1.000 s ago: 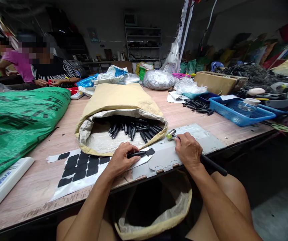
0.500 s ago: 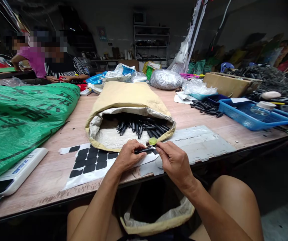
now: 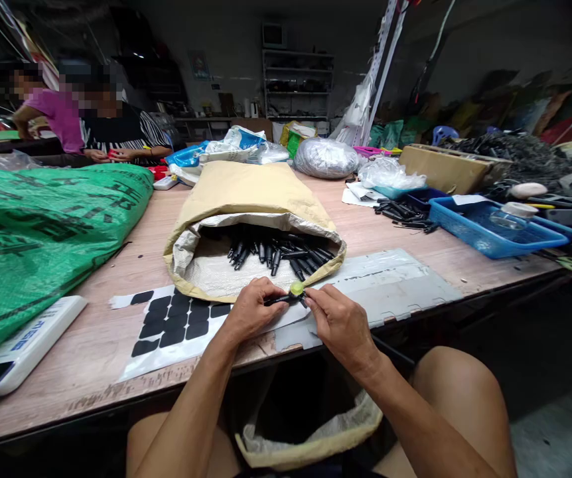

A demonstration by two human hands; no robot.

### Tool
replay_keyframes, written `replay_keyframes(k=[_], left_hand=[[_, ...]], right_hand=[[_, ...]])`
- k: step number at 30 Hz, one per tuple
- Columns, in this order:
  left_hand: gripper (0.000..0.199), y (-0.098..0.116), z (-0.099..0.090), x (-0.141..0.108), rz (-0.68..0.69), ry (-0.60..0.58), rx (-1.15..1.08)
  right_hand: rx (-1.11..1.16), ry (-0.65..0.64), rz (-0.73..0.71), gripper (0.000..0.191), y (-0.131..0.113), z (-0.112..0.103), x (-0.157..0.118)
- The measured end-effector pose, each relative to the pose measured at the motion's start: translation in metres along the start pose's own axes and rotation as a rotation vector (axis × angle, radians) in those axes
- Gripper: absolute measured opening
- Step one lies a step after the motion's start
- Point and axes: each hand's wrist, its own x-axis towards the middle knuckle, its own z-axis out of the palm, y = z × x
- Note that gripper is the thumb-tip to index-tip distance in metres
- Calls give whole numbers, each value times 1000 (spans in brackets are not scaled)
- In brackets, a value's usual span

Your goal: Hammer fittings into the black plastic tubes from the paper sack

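Note:
My left hand [image 3: 259, 307] pinches a black pen-like part [image 3: 280, 301] above the table's front edge. Facing it, my right hand [image 3: 338, 322] has its fingers pressed together beside the part's right end; what they hold is too small to make out. A round yellow-green piece [image 3: 296, 288] sits between the hands, over the black part. Just behind them a tan sack [image 3: 261, 189] lies with its mouth towards me, and several black parts [image 3: 271, 255] are inside. A white sheet with black rounded squares [image 3: 176, 318] lies left of my left hand.
A green sack [image 3: 52, 232] and a white device [image 3: 32, 345] are at the left. Right of the hands lies a grey board [image 3: 390, 285]; beyond are black parts [image 3: 403, 216] and a blue basket [image 3: 495, 242]. Two people sit at the back left. Another open sack [image 3: 310, 451] is below the table edge.
The yellow-green piece has shifted from near my right fingertips to over the black part. My hands are closer together, and the whole view has shifted slightly.

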Motion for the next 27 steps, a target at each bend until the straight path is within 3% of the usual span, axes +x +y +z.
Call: replay_keyframes(k=[5,10,16,24,27], left_hand=[[16,3,0,0,-17,-4,8],[16,1,-1,0,-20,-23,-2],[21,0,-3,1,-22,-43,-15],[29,-5,-2,4,-12,-80,19],[29,8,-5,1,-23,-105,52]], right_hand=[[13,109,29,27,16,-10,5],[-230,226,187,22,62,-34,19],[-510,122,353,23,114,-30,31],[-533,77,367,23,116,-20,30],[-555,62,351,22,114,-20,30]])
